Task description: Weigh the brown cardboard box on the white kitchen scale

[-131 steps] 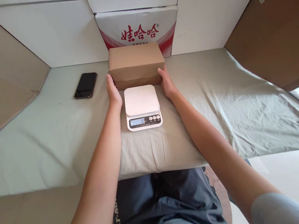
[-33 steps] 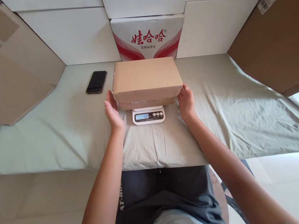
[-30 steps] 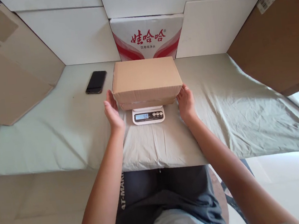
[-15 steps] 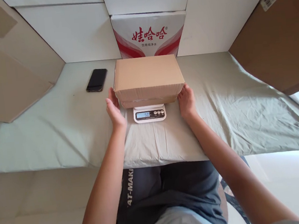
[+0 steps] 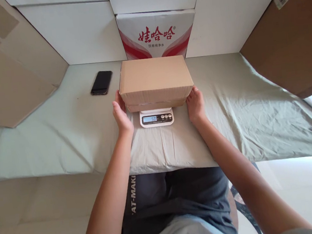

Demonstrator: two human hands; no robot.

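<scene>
A closed brown cardboard box rests over a small white digital scale, hiding the scale's platform. The scale's lit display appears to read 50, and its buttons face me. My left hand is at the box's left side, thumb raised, its fingers against the cardboard and partly hidden behind it. At the near right corner, my right hand curls its fingers in against the box's side and lower edge. Between them the two hands hold the box level.
A black phone lies on the green cloth to the left. Behind the box stands a white and red carton with printed lettering, against white panels. Large cardboard pieces wall in both sides. The table's front edge is near my lap.
The whole view has shifted very slightly. Both hands stay at the box's sides, and the box and the display reading look the same.
</scene>
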